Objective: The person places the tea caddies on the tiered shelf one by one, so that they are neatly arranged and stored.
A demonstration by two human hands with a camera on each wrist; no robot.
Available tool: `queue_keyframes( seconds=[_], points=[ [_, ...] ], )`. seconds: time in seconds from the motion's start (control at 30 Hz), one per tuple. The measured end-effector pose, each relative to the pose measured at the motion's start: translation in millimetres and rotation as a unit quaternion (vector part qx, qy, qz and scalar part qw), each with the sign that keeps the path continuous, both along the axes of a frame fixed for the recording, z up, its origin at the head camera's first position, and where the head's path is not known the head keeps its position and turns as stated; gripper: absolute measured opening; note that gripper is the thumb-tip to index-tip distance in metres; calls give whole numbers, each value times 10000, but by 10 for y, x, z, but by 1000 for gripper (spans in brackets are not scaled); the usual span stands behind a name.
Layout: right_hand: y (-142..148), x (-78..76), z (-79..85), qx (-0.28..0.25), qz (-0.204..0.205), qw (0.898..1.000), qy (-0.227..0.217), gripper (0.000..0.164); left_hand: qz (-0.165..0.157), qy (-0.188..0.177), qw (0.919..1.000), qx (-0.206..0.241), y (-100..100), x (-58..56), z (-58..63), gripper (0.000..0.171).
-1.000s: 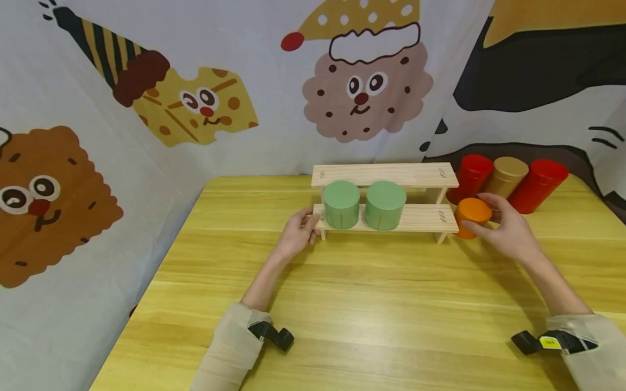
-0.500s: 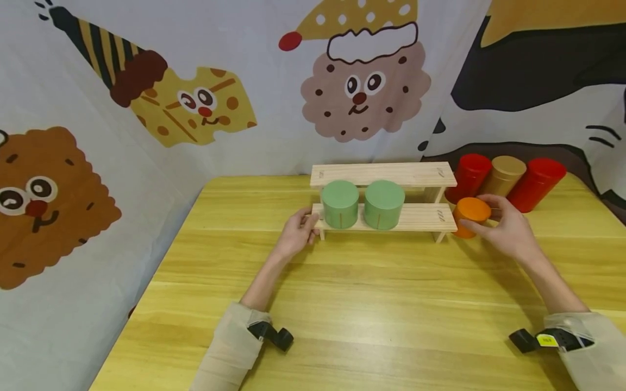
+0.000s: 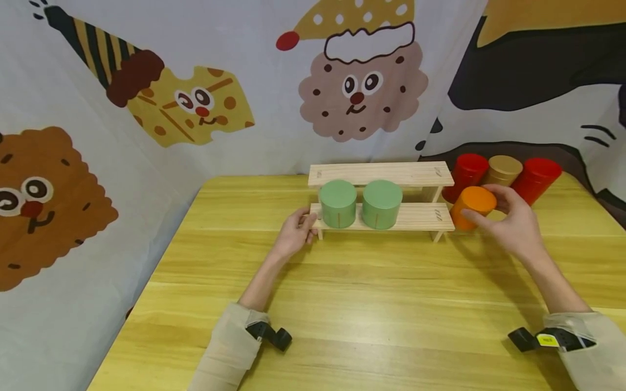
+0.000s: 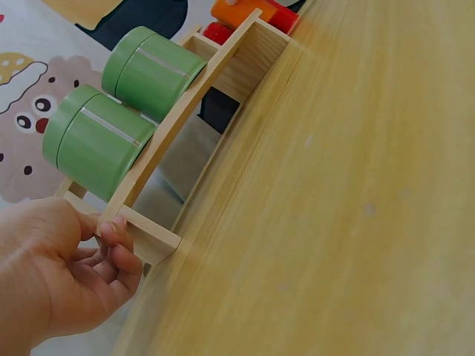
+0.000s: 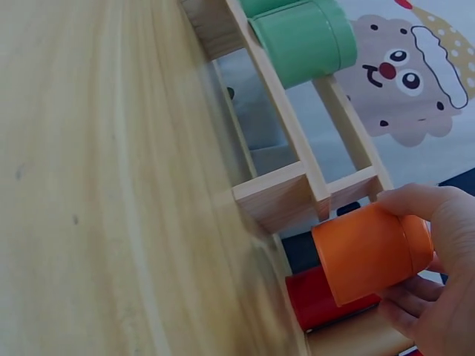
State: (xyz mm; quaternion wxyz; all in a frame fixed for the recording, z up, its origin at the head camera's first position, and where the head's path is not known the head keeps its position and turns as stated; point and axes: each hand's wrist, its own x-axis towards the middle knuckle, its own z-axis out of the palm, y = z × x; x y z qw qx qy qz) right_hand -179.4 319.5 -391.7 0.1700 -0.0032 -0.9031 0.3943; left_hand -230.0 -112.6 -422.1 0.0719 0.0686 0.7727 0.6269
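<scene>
My right hand (image 3: 517,225) grips an orange canister (image 5: 365,252) between thumb and fingers. The canister is raised off the table, beside the right end of the lower board of a two-step wooden rack (image 3: 420,217). At the rack's other end, my left hand (image 3: 295,234) pinches the lower board with thumb and curled fingers, as the left wrist view shows. Two green canisters, a left one (image 3: 338,205) and a right one (image 3: 382,205), stand upright side by side on that lower board. The rack's upper board (image 3: 376,174) carries nothing.
Behind the right hand, two red canisters, one nearer the rack (image 3: 467,172) and one farther right (image 3: 535,179), flank a gold canister (image 3: 501,169). A cartoon-print cloth (image 3: 274,157) hangs along the back of the wooden table (image 3: 342,309).
My right hand has lifted the orange canister up from the table, slightly tilting it. The left hand keeps its hold on the rack. The whole view has shifted a little.
</scene>
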Motion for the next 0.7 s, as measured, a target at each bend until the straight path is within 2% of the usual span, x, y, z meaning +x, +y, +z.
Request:
queue_keyframes(
  seconds=[0.17,0.43,0.7],
  points=[
    [-35,24,53,-54,-106,9997,197,69,6,11,10000,-14,-3,1,-5,47],
    [-84,62,142,-205,-35,9987,467,67,5,-17,10000,-52,-7,2,-8,49],
    [-169,97,234,-259,-48,9980,569,66,9,-38,10000,-5,-7,-14,-27,50]
  ],
)
